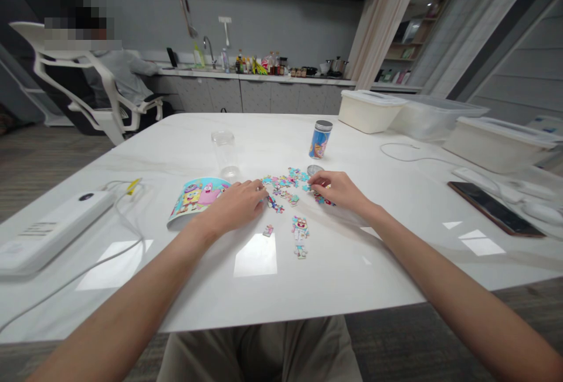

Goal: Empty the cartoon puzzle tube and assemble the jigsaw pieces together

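Loose jigsaw puzzle pieces (281, 182) with colourful cartoon print lie in a heap on the white table. My left hand (247, 199) rests at the heap's left edge, fingers loosely bent and tips at the pieces. On the other side, my right hand (333, 189) has thumb and fingers brought together at a puzzle piece, partly hidden by the fingers; more pieces lie under the palm. Closer to me are a joined cartoon figure section (300, 227), a separate piece (301, 252) just below it and a single pink piece (268, 230). A curved printed picture sheet (193, 199) stands beside my left forearm.
Behind the heap stand a clear plastic jar (224, 153), a blue printed can (321, 140) and a round metal lid (314, 169). A power strip (57, 226) with cables is at left; a phone (495, 208) and storage boxes (372, 111) are at right. A person sits beyond.
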Available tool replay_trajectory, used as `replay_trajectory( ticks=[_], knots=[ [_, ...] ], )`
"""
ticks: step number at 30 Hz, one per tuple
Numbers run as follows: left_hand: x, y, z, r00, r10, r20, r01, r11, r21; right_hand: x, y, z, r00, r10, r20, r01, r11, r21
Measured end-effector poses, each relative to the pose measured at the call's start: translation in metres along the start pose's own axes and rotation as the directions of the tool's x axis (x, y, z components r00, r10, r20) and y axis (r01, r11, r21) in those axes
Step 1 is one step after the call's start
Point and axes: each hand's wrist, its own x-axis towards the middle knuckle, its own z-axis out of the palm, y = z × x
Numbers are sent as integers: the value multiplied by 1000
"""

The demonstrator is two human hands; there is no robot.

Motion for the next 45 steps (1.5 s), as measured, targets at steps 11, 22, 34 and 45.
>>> replay_trajectory(
  ticks=[11,22,34,45],
  knots=[
    [-1,2,-2,999,-34,1,34,999,28,-4,-3,6,967,-206,147,218,974,-68],
    [0,4,0,999,-33,8,33,999,23,-8,-7,10,922,-337,189,359,929,-93],
    [1,5,-1,999,-41,23,40,999,35,-7,-1,17,943,-315,107,330,929,-168],
    [0,5,-2,999,-39,-4,39,999,1,-9,-5,18,950,-295,108,312,923,-226]
  ],
)
